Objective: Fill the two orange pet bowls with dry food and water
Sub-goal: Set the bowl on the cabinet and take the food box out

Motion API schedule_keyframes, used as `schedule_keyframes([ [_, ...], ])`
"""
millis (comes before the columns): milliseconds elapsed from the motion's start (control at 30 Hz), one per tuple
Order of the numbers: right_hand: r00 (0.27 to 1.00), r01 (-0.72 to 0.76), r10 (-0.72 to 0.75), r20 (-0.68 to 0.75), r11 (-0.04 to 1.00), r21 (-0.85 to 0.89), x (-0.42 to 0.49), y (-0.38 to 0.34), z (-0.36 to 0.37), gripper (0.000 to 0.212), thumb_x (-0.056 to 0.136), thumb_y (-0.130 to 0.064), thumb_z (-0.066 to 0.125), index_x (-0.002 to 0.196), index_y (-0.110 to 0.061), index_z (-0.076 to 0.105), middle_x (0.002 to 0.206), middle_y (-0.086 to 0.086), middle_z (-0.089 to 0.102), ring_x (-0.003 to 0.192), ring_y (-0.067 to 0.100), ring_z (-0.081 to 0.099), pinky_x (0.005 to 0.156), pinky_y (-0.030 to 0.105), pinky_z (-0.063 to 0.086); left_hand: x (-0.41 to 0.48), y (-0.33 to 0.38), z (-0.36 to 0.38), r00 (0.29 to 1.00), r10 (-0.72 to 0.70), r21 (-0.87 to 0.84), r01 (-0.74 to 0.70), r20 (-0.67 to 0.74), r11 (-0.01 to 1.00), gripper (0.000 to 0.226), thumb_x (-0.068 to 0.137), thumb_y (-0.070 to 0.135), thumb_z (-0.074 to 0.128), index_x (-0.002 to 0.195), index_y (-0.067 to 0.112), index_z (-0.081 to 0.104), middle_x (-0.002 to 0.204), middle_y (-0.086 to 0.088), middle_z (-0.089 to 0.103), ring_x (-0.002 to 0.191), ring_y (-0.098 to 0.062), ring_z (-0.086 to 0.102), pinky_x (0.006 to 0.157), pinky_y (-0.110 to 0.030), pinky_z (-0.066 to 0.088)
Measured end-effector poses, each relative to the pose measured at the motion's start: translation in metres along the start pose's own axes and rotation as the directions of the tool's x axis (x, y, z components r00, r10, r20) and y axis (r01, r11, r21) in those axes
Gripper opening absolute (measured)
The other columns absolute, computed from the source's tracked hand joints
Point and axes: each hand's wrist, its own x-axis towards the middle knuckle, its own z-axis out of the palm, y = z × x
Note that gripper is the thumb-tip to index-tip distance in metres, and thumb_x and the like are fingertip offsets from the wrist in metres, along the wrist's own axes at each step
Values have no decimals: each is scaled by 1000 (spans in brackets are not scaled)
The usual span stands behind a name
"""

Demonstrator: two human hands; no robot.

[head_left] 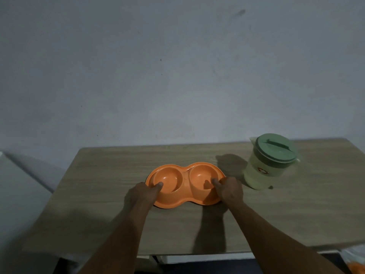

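An orange double pet bowl point(186, 175) lies on the wooden table point(98, 194), near its middle. Both round wells look empty. My left hand point(141, 193) grips the bowl's left near rim, thumb inside the left well. My right hand point(230, 189) grips the right near rim, thumb inside the right well. A pale translucent jug with a green lid point(270, 161) stands upright to the right of the bowl, apart from it. I see no dry food in view.
A grey wall rises behind the table. A white surface point(17, 184) sits to the left of the table. Something orange point(355, 268) shows at the bottom right corner, below the table's edge.
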Motion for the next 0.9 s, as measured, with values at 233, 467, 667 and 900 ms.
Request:
schedule_keyframes([
  [233,1000,3,-2,24,1000,-10,9,-2,2,67,94,-62,43,84,0,68,99,22,70,105,36,62,92,44,51,-1,-1,8,996,22,-49,-26,-83,998,60,83,64,56,93,6,67,94,-13,70,87,-32,64,82,-39,52],
  [467,998,54,-51,-29,991,124,-4,13,-11,63,102,-46,36,112,10,63,117,30,63,117,44,54,99,50,45,-31,-15,11,981,-58,-160,29,-183,987,61,92,50,55,111,-8,59,118,-27,62,113,-42,57,91,-40,45],
  [667,999,32,-32,-5,994,105,-45,24,-12,44,99,-38,50,116,3,53,118,28,59,112,43,55,88,42,45,-64,-59,3,977,-60,-89,43,-206,995,49,95,41,52,103,-5,65,113,-26,66,110,-41,60,92,-40,48],
  [900,996,86,-87,12,996,33,-116,14,4,28,92,-21,61,115,-7,63,119,19,65,115,37,58,94,40,46,-85,-95,-37,989,35,-19,-38,-143,999,33,97,20,53,126,10,62,136,-11,58,127,-30,53,100,-30,42],
])
